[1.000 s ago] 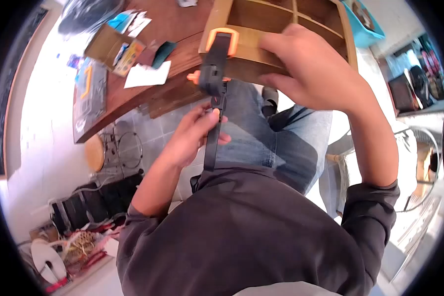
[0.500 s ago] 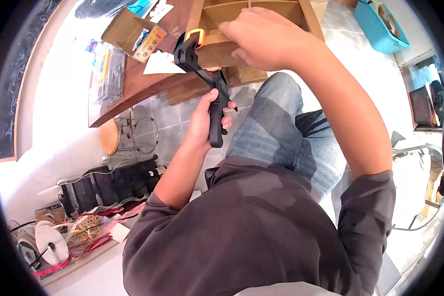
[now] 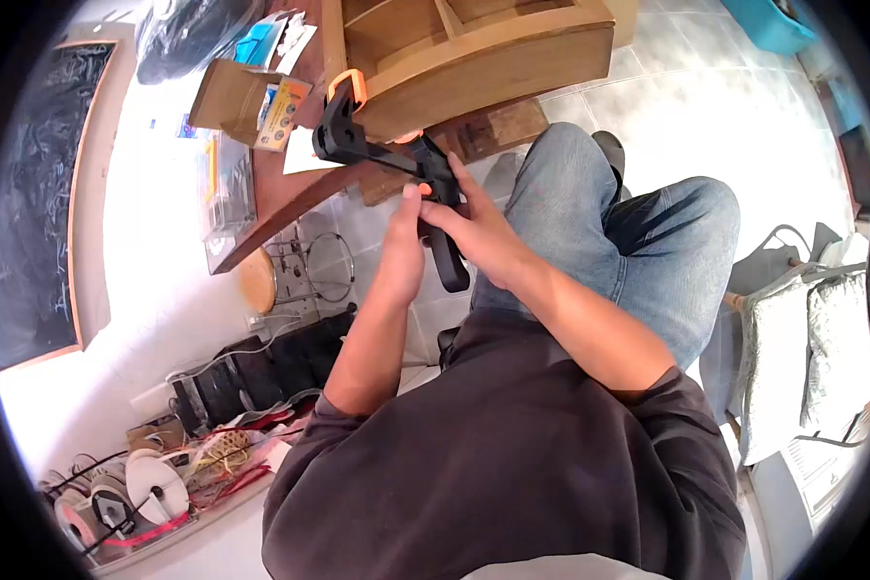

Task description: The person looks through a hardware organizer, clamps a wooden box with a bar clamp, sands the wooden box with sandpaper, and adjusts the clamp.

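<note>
A black bar clamp (image 3: 343,135) with orange pads sits at the near left corner of the wooden drawer (image 3: 493,72). One orange pad overlaps the drawer's edge, and the other lies close below its front board; whether both press on the wood I cannot tell. My left hand (image 3: 404,253) wraps the clamp's body from the left, thumb up near a small orange part. From the right, my right hand (image 3: 488,237) grips the same clamp, its fingers around the body above the black handle. Parts of the fingers are hidden behind the clamp.
On the brown table (image 3: 295,208) are an open cardboard box (image 3: 227,101) and a clear plastic case (image 3: 227,188). A round stool (image 3: 258,280) stands below. Wooden boards (image 3: 498,130) lie under the drawer. My knees are close to it. A blue bin (image 3: 768,24) is at back right.
My right hand has come down from the drawer onto the clamp, beside my left hand. The clamp's handle now tilts more to the right. The view has shifted, showing more of the drawer front.
</note>
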Demonstrator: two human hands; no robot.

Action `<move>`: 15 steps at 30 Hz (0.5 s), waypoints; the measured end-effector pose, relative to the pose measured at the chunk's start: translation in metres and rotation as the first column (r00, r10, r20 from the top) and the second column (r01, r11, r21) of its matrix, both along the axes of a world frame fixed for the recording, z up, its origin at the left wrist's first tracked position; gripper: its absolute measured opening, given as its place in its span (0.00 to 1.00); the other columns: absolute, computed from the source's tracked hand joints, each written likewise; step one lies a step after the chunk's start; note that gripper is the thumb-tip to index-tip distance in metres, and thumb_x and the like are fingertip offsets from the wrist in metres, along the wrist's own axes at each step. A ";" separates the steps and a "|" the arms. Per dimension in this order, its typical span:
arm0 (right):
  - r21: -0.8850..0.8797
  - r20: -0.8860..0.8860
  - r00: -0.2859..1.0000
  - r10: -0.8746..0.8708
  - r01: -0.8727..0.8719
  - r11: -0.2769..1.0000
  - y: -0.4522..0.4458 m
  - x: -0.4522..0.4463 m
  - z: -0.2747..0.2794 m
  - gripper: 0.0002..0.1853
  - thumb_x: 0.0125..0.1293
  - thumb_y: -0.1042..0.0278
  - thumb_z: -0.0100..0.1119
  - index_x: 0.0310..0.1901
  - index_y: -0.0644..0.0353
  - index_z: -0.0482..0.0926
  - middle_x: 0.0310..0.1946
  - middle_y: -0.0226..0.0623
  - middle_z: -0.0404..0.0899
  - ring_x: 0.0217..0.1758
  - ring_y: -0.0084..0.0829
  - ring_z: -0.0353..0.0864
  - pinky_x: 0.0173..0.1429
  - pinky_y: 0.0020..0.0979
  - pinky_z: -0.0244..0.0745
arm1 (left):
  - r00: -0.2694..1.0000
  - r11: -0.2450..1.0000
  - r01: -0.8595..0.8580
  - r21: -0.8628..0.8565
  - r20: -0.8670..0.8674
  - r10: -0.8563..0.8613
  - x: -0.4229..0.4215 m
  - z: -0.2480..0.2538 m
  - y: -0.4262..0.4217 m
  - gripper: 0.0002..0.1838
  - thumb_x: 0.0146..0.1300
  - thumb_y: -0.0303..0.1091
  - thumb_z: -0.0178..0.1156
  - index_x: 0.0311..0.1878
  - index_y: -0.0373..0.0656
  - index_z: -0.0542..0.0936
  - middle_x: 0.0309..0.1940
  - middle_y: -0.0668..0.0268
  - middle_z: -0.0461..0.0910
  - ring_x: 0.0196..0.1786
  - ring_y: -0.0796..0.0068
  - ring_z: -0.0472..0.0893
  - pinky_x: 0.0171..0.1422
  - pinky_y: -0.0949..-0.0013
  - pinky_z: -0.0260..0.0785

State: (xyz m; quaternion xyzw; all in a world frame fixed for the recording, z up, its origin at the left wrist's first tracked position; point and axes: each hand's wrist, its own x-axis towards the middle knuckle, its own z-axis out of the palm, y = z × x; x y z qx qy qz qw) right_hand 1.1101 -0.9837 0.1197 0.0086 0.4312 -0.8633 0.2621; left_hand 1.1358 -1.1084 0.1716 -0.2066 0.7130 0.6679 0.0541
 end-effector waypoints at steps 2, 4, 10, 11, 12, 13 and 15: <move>-0.003 -0.041 0.999 -0.030 0.030 1.000 -0.010 -0.008 -0.010 0.53 0.74 0.68 0.68 0.89 0.59 0.42 0.59 0.40 0.81 0.51 0.29 0.86 0.51 0.36 0.88 | 0.979 0.899 0.049 -0.435 -0.156 -0.129 0.006 0.011 -0.010 0.29 0.85 0.55 0.50 0.61 0.34 0.82 0.49 0.61 0.83 0.51 0.71 0.81 0.59 0.63 0.75; -0.052 0.059 0.998 -0.012 0.015 0.999 -0.004 -0.007 0.006 0.52 0.72 0.67 0.69 0.89 0.57 0.44 0.55 0.38 0.81 0.48 0.28 0.86 0.46 0.38 0.89 | 0.929 0.791 -0.103 -0.603 -0.343 -0.141 0.002 0.035 -0.019 0.24 0.85 0.47 0.55 0.60 0.32 0.81 0.52 0.61 0.81 0.52 0.72 0.78 0.59 0.66 0.73; -0.074 0.156 0.988 -0.011 0.023 0.997 -0.010 -0.017 0.004 0.45 0.67 0.67 0.74 0.82 0.53 0.59 0.45 0.34 0.82 0.41 0.27 0.84 0.35 0.39 0.88 | 0.615 0.883 -0.265 -0.387 -0.774 -0.154 -0.031 0.052 -0.009 0.26 0.73 0.24 0.69 0.67 0.32 0.66 0.48 0.55 0.81 0.49 0.71 0.84 0.51 0.66 0.86; -0.006 0.109 0.994 -0.018 0.019 1.000 -0.012 -0.020 -0.001 0.43 0.66 0.67 0.74 0.79 0.54 0.62 0.43 0.34 0.83 0.40 0.26 0.84 0.34 0.39 0.87 | 0.614 0.883 -0.260 -0.390 -0.773 -0.161 -0.032 0.053 -0.006 0.26 0.73 0.24 0.69 0.67 0.32 0.66 0.48 0.55 0.81 0.49 0.71 0.84 0.51 0.66 0.86; -0.008 0.108 0.994 -0.025 0.026 1.000 -0.011 -0.022 0.003 0.43 0.66 0.67 0.74 0.79 0.54 0.62 0.43 0.34 0.83 0.40 0.26 0.84 0.34 0.39 0.87 | 0.604 0.877 -0.285 -0.387 -0.783 -0.149 -0.035 0.053 -0.002 0.26 0.73 0.24 0.68 0.67 0.32 0.67 0.49 0.53 0.82 0.46 0.71 0.86 0.49 0.67 0.86; -0.017 0.147 0.989 -0.022 0.025 1.000 -0.010 -0.023 0.007 0.41 0.65 0.68 0.74 0.77 0.54 0.64 0.41 0.35 0.83 0.39 0.27 0.84 0.34 0.38 0.87 | 0.594 0.871 -0.308 -0.383 -0.793 -0.138 -0.037 0.053 0.000 0.25 0.74 0.24 0.68 0.67 0.31 0.67 0.50 0.51 0.83 0.44 0.71 0.87 0.46 0.68 0.87; -0.026 0.189 0.982 -0.024 0.029 0.999 -0.008 -0.025 0.011 0.39 0.65 0.69 0.74 0.75 0.55 0.65 0.39 0.35 0.83 0.38 0.27 0.84 0.34 0.38 0.86 | 0.576 0.859 -0.312 -0.406 -0.800 -0.169 -0.040 0.051 -0.003 0.26 0.74 0.24 0.68 0.68 0.31 0.68 0.50 0.51 0.84 0.43 0.71 0.87 0.45 0.70 0.87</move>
